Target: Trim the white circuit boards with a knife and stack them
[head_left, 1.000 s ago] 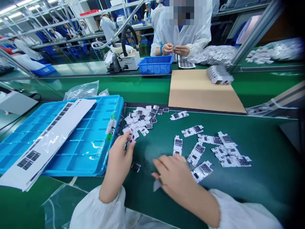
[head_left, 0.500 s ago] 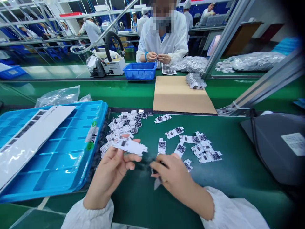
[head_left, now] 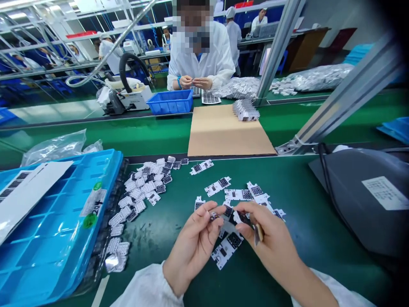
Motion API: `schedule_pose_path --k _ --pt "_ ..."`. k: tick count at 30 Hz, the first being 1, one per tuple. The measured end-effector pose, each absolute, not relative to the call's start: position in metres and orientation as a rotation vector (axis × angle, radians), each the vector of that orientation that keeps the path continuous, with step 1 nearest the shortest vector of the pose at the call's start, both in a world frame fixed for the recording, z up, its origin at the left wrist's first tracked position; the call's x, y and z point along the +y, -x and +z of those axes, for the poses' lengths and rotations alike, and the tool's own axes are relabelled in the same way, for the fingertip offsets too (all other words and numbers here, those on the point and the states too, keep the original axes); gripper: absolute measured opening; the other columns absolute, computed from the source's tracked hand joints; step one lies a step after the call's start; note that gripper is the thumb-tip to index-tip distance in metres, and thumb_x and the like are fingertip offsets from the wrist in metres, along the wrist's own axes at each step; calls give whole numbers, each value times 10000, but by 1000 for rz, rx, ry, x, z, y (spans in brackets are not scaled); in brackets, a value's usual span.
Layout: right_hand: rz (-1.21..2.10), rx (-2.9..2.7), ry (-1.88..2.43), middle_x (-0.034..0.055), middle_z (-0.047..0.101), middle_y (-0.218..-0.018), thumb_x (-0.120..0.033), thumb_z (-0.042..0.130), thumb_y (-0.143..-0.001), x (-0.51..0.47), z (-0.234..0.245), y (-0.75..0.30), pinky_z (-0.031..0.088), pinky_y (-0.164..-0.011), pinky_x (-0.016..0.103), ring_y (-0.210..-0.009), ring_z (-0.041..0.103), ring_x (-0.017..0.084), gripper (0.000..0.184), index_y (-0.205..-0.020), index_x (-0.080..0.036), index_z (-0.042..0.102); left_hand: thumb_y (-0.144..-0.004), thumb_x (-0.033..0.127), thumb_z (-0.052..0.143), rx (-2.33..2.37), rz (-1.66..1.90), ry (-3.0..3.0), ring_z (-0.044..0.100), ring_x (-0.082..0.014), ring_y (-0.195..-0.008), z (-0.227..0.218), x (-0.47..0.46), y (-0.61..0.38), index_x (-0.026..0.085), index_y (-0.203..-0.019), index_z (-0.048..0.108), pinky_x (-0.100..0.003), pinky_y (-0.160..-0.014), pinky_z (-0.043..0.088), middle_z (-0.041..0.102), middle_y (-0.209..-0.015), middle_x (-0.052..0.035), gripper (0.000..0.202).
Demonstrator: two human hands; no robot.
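Observation:
My left hand (head_left: pixel 196 245) is closed in a pinch, with a small part between its fingertips, seen edge-on and too small to make out. Close beside it, my right hand (head_left: pixel 271 232) pinches a small white-and-black circuit board (head_left: pixel 237 217). A thin, tan-edged flat piece (head_left: pixel 258 234) sticks out between the right fingers; its kind is unclear. Something pale and translucent (head_left: pixel 228 227) shows between both hands. Under them lies a white circuit board (head_left: pixel 225 252) with a black patterned patch. More such boards (head_left: pixel 218 186) are scattered behind the hands, some partly covered by the fingers.
Small perforated plates (head_left: pixel 140 185) lie heaped at left beside a blue tray (head_left: pixel 47 238) carrying white sheets (head_left: pixel 32 192). Across the bench are cardboard (head_left: pixel 223 136), stacked boards (head_left: pixel 246 111), a blue bin (head_left: pixel 171 103) and a co-worker (head_left: pixel 201 55). A dark grey cover (head_left: pixel 358 196) stands right.
My left hand has moved right and no longer shows the long white board. My right hand has shifted right and now pinches a small board. A board now lies beneath my hands; the view has turned.

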State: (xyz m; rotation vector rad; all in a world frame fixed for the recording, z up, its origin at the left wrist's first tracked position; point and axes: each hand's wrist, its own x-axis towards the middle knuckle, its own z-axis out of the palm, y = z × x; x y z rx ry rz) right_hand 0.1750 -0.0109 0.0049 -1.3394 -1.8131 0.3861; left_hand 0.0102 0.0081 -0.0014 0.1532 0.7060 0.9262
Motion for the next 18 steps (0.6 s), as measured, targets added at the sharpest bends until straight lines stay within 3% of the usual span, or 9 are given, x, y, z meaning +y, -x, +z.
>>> schedule_pose_path --k 4,6,10,15,18 --pt "580 -1793 1293 45 619 -993 -179 467 -861 -20 3 -165 492 -562 195 -752 611 117 130 -974 -231 503 -892 83 466 673 989 -59 642 -22 -583 -3 8 -2 216 -1027 647 -73 -566 530 715 -901 3 262" --pt "747 -1818 1247 32 601 -1055 -149 471 -849 -23 3 -163 490 -554 182 -664 588 83 173 -989 -249 491 -925 90 396 642 1016 -10 642 -8 -581 -1 9 0 260 -1040 655 -60 -564 521 722 -909 28 330" --pt "1048 -1781 1160 -26 589 -980 -73 496 -807 -26 5 -161 467 -535 137 -562 517 40 284 -1004 -278 492 -959 122 302 632 1029 9 653 -3 -617 2 9 2 295 -1038 664 -68 -595 529 710 -1004 50 409" --pt "916 -1739 1241 -17 593 -914 -151 542 -828 -22 6 -167 468 -524 149 -551 491 52 172 -957 -264 550 -926 211 429 710 966 -324 655 -66 -597 6 8 1 248 -1067 652 -121 -453 507 648 -1156 -30 266" --pt "845 -1716 1376 5 600 -871 -263 569 -836 -18 9 -179 457 -474 186 -537 491 77 83 -917 -246 575 -901 227 476 784 822 -557 670 -125 -669 7 6 0 165 -1006 655 -177 -507 531 654 -1090 -92 217"
